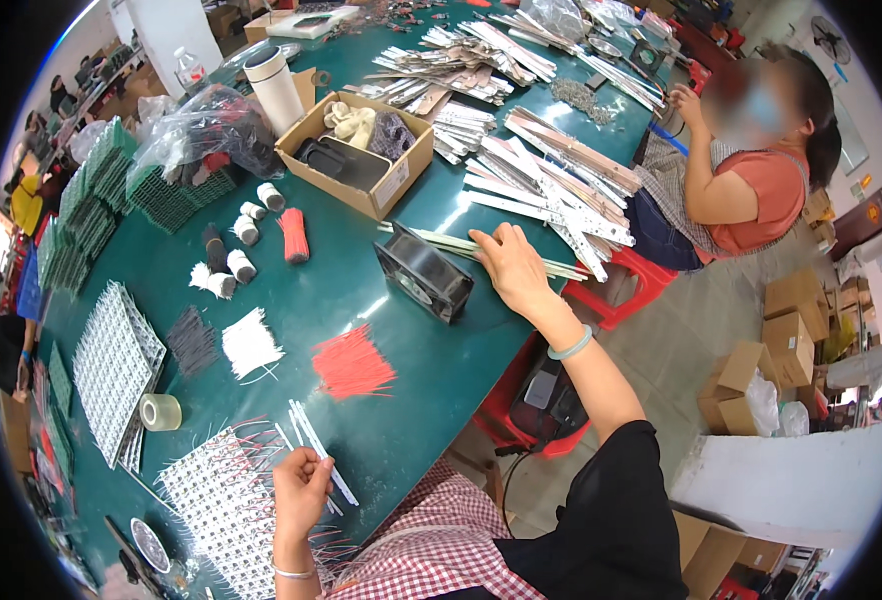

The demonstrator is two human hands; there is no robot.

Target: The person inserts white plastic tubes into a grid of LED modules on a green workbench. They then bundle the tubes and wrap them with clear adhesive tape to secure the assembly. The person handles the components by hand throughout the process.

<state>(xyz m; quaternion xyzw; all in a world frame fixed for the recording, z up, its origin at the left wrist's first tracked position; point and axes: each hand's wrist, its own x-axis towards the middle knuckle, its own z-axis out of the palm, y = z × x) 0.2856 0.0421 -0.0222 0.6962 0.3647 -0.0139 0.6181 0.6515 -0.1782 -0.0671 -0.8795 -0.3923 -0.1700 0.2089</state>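
Observation:
My left hand (303, 487) is closed in a pinch at the narrow white strips (311, 432), beside a white panel sheet (216, 500) fringed with red and white wires. Farther right, my outstretched right hand (513, 268) has its curved fingers on a bundle of thin pale strips (451, 243); its fingertips are partly hidden. A black square fan (423, 274) stands on the table just left of that hand. Between my two hands lies a fanned pile of red wires (353, 362). White wires (251, 344) and black wires (192, 340) lie to its left.
The green table (401, 420) also holds a roll of tape (161, 412), stacked panel sheets (116, 370), tied wire bundles (294, 236), a cardboard box (356, 160), a tumbler (274, 90) and piled strips (551, 190). A co-worker (761, 170) sits at the right; red stools (621, 290) stand beside the table.

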